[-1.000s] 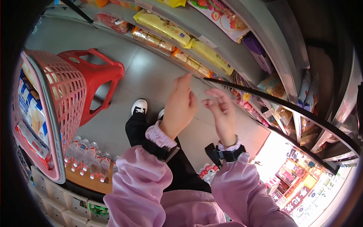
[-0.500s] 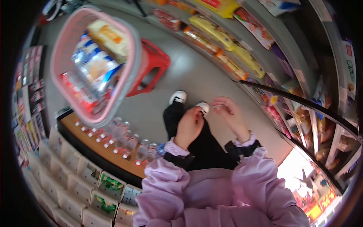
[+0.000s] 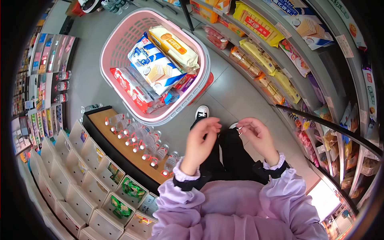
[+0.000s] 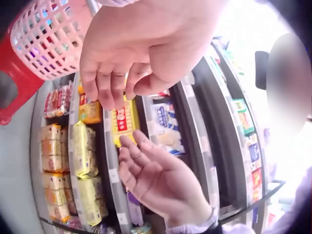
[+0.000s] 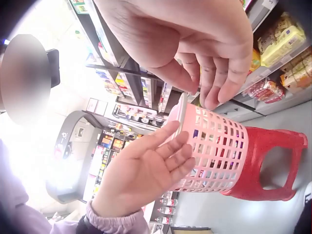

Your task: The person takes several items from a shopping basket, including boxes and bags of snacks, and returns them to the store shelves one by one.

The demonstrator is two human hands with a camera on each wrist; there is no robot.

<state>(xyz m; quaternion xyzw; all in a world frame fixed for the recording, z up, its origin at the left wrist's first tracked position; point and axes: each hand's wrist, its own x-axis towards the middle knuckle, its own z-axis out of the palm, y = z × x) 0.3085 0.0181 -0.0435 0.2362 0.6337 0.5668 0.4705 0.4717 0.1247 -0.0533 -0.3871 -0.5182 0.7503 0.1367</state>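
My left hand [image 3: 202,144] hangs in front of my body with its fingers loosely bent and nothing in them. Beside it, a short gap apart, my right hand [image 3: 259,138] is likewise loosely bent and holds nothing. Both palms show in the wrist views, with the left hand [image 5: 146,170] lower in the right wrist view. Ahead stands a pink basket [image 3: 114,48] on a red stool [image 5: 258,185]. Inside lie a blue-and-white wafer pack [image 3: 154,66], a cream-and-yellow biscuit pack [image 3: 176,46] and a red-and-white pack [image 3: 132,90].
Snack shelves [image 3: 280,72] run along the right, crossed by a black bar [image 3: 332,128]. Several water bottles [image 3: 138,134] stand on a low wooden ledge [image 3: 104,120] at left, above rows of white bins [image 3: 76,196]. My shoes [image 3: 202,112] are on the grey floor.
The head view has swung, bringing the basket from the left edge to the upper middle with its contents visible. Both hands stay empty; they appear lower and nearer my body than a second ago.
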